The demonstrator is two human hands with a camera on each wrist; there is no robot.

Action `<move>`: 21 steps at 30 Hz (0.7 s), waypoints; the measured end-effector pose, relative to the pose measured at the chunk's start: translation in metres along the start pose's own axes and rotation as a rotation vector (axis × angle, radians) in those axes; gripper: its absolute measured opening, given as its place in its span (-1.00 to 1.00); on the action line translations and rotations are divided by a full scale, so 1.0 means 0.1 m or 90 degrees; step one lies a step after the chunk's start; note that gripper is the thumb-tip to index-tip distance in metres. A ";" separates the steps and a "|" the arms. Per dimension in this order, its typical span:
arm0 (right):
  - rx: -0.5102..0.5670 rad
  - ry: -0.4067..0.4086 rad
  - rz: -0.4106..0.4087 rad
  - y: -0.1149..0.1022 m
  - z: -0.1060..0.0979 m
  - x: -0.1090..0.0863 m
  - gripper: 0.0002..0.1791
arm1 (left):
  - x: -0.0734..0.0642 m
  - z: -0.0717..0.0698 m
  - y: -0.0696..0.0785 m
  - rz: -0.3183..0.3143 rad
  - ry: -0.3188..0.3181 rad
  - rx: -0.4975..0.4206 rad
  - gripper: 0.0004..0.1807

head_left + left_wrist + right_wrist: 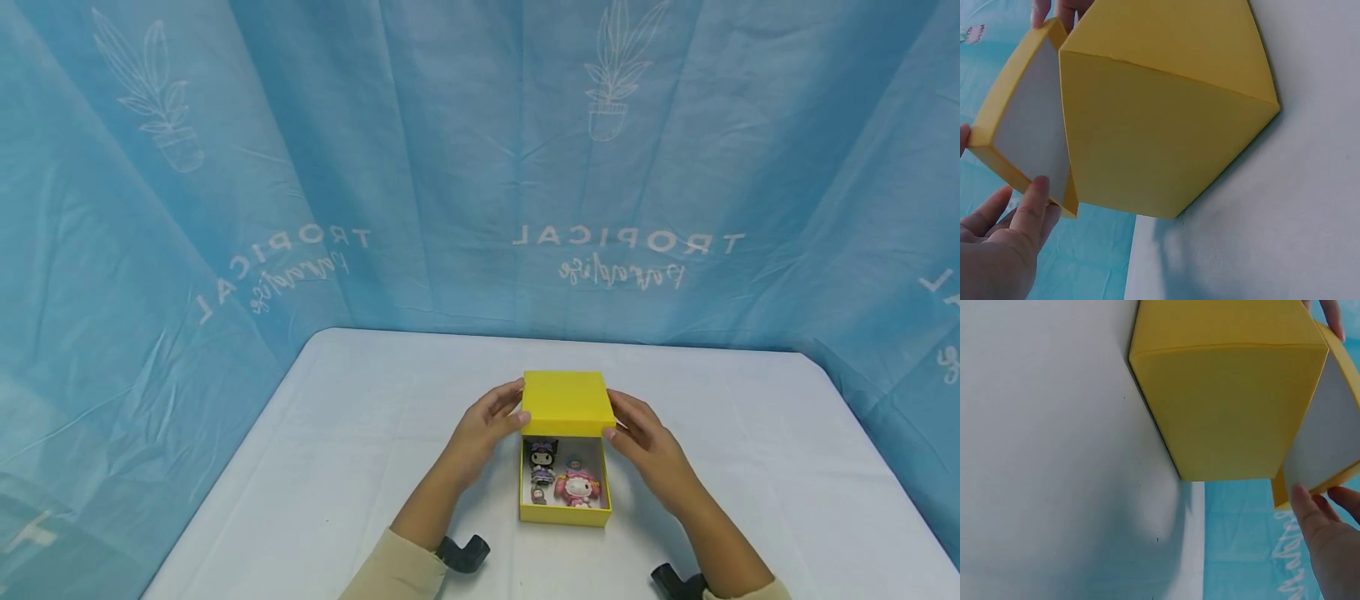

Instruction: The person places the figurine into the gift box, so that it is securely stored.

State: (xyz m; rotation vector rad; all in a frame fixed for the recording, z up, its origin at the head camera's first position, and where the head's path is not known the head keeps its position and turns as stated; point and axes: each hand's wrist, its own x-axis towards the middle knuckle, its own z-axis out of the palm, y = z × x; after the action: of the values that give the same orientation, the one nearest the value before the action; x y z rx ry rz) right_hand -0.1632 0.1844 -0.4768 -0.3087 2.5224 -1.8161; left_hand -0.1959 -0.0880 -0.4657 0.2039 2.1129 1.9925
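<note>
Head view: a person's two hands hold a yellow lid point(564, 402) over the far part of an open yellow box point(564, 510) on a white desk point(337, 467), low in the middle of the frame.
Left hand point(487, 425): on the lid's left side, fingers curled round its edge and grasping it; in the left wrist view a fingertip point(1038, 194) presses the lid's point(1025, 134) lower rim at lower left of the frame.
Right hand point(643, 437): on the lid's right side, fingers grasping its edge; in the right wrist view its fingertips point(1307, 503) touch the lid's point(1329, 444) rim at lower right of the frame.
Lid: tilted, its white inside showing in both wrist views, its far part over the box, the near part of the box uncovered.
Box: stands on the desk; its yellow outer wall point(1160, 131) fills the left wrist view, and the same wall point(1229, 406) sits at the top of the right wrist view.
Inside the box: a dark-haired figure point(542, 461) at left, a pink-and-white figure point(578, 487) at right, a small blue piece point(574, 460) between and behind them.
Backdrop: a blue curtain point(225, 167) printed with white plants and the word TROPICAL, across the upper frame.
Sleeves: beige cuffs point(397, 571) at the bottom edge.
</note>
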 end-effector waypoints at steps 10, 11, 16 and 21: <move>-0.008 -0.018 0.018 0.01 0.02 -0.08 -0.31 | -0.07 -0.01 -0.01 -0.009 -0.013 0.006 -0.26; -0.007 -0.019 0.017 0.01 0.01 -0.09 -0.32 | -0.08 -0.01 -0.01 -0.010 -0.014 0.006 -0.24; -0.004 -0.019 0.025 0.01 0.01 -0.12 -0.33 | -0.11 -0.01 -0.01 -0.027 -0.029 -0.002 -0.16; -0.014 -0.016 0.035 0.00 0.02 -0.15 -0.32 | -0.18 -0.03 -0.01 -0.046 -0.063 0.020 -0.09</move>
State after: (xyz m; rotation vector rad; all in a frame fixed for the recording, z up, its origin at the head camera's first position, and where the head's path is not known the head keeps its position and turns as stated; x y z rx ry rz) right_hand -0.1480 0.1854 -0.4787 -0.2572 2.5090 -1.7559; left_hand -0.1798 -0.0954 -0.4649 0.2229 2.0605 1.8705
